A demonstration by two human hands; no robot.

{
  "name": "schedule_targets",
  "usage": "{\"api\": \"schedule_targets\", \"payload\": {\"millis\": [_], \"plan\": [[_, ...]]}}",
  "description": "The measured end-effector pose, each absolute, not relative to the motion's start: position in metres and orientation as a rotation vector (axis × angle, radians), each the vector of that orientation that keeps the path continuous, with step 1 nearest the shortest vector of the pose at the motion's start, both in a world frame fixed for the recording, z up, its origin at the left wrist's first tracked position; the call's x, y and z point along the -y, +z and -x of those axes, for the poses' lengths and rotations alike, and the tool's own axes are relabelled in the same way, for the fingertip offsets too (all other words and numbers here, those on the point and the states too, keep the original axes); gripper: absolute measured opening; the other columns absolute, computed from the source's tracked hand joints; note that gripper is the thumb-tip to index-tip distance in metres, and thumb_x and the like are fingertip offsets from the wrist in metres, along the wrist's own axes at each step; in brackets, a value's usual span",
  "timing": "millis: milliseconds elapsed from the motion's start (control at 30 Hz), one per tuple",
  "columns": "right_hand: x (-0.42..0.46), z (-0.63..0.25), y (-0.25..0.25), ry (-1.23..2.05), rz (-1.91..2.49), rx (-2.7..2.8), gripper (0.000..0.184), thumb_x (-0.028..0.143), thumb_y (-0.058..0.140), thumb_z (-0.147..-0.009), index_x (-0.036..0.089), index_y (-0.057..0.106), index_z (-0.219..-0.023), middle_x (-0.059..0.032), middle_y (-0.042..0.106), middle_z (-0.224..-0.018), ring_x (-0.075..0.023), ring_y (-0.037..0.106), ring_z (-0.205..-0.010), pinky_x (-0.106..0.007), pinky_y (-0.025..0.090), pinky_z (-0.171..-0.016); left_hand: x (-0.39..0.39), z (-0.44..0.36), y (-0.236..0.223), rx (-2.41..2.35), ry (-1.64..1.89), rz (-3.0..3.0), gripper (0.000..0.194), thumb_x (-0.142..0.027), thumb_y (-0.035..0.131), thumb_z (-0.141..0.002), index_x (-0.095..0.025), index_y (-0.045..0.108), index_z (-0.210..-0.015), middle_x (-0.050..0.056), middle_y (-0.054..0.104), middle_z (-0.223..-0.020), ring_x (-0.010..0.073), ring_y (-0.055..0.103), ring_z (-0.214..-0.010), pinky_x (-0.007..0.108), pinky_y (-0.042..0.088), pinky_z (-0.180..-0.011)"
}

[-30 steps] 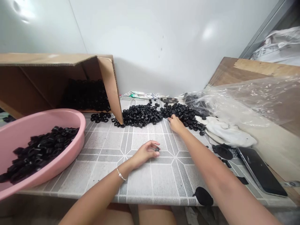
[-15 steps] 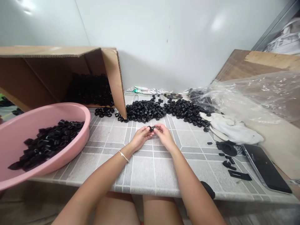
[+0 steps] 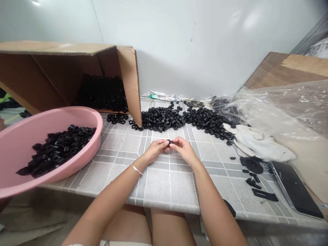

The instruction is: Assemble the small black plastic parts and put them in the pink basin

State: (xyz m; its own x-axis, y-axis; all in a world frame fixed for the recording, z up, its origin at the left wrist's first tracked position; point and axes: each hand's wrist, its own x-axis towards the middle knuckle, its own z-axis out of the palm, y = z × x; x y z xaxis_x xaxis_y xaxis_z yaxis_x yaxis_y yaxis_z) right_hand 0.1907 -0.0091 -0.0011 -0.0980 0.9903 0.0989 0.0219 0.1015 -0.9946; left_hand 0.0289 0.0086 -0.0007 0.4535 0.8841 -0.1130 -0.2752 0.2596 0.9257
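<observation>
Both my hands meet over the middle of the table, pinching a small black plastic piece (image 3: pixel 169 142) between their fingertips. My left hand (image 3: pixel 155 150) grips its left side and wears a thin bracelet at the wrist. My right hand (image 3: pixel 183 149) grips the right side. The fingers partly cover the piece, so its exact shape is hidden. Just beyond lie two piles side by side: black plastic rings (image 3: pixel 161 119) on the left, and small black round parts (image 3: pixel 207 121) on the right.
A pink basin (image 3: pixel 98 138) holding black rings stands at the left. Behind it a cardboard box (image 3: pixel 129 78) lies on its side with more black parts inside. To the right are a white glove (image 3: pixel 263 145), a phone (image 3: pixel 297 188), clear plastic sheeting (image 3: pixel 284 106) and loose black pieces (image 3: pixel 253 165).
My fingertips have come closer together around the black piece, the right fingers now pressed against it. The camera view has shifted slightly, moving the surroundings a little to the right.
</observation>
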Motion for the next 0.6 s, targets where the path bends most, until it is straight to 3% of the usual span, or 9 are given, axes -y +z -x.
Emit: {"api": "schedule_targets", "payload": {"millis": [100,267,467,600], "plan": [[0.01,-0.193,-0.001,1.18,1.151,1.369,0.034,0.05,0.072,-0.067,0.02,0.058,-0.075,0.0021,0.06,-0.067,-0.0132,0.052,-0.06,-0.028,0.042,-0.061,-0.007,-0.03,-0.001,-0.763,0.908,-1.071,0.039,-0.044,0.078,-0.066,-0.011,0.066,-0.082,0.003,0.063,-0.077,0.011,0.054,-0.069,0.027,0.04,-0.072],[0.004,-0.191,-0.008,1.101,1.28,1.42,0.048,0.064,0.055,-0.077,0.021,0.048,-0.058,0.0047,0.042,-0.048,-0.0108,0.038,-0.047,-0.026,0.03,-0.049,-0.004,-0.034,-0.003,-0.79,1.004,-1.193,0.042,-0.042,0.081,-0.061,-0.013,0.061,-0.085,0.001,0.064,-0.079,0.0119,0.056,-0.071,0.026,0.043,-0.071],[0.002,-0.183,-0.014,1.045,1.328,1.264,0.061,0.075,0.035,-0.081,0.021,0.052,-0.057,0.0016,0.044,-0.044,-0.0146,0.043,-0.045,-0.029,0.035,-0.05,-0.005,-0.036,-0.002,-0.81,0.992,-1.076,0.047,-0.051,0.075,-0.066,-0.013,0.059,-0.089,0.004,0.067,-0.082,0.0129,0.061,-0.073,0.026,0.045,-0.072],[0.003,-0.182,-0.013,1.045,1.282,1.322,0.051,0.069,0.045,-0.081,0.022,0.05,-0.061,0.0027,0.047,-0.048,-0.0148,0.047,-0.049,-0.029,0.038,-0.054,-0.007,-0.036,-0.003,-0.824,1.002,-1.047,0.049,-0.051,0.077,-0.065,-0.013,0.058,-0.09,0.004,0.067,-0.079,0.0129,0.062,-0.071,0.027,0.046,-0.072]]}}
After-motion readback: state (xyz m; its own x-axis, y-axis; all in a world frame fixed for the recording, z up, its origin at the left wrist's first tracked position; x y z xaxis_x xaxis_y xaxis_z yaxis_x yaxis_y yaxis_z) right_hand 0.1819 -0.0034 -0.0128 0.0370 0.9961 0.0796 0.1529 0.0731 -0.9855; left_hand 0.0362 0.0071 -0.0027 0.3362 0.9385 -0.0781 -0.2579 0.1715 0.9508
